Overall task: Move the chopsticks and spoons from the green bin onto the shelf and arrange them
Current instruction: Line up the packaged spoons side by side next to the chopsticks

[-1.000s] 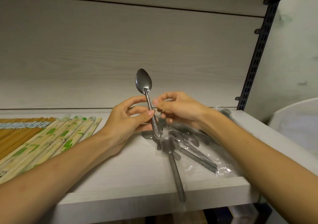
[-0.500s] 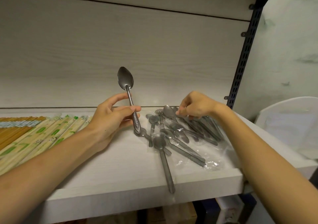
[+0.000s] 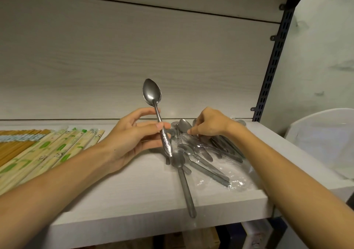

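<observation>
On the pale shelf [image 3: 134,197], your left hand [image 3: 132,139] pinches the upright spoon [image 3: 157,114]; your right hand [image 3: 208,123] fingers the spoon pile [image 3: 201,153] near the right edge. They look stiff, light and slick: grip at the handles.

Dim, warm light from above, soft shadows under the forearms, glare on the plastic wrap [image 3: 226,179], wide-angle bending at edges.

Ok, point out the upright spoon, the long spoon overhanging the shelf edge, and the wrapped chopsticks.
upright spoon [image 3: 152,93], head view, bowl.
long spoon [image 3: 186,189], head view, mid-handle.
wrapped chopsticks [image 3: 57,149], head view, paper wrapper.
</observation>
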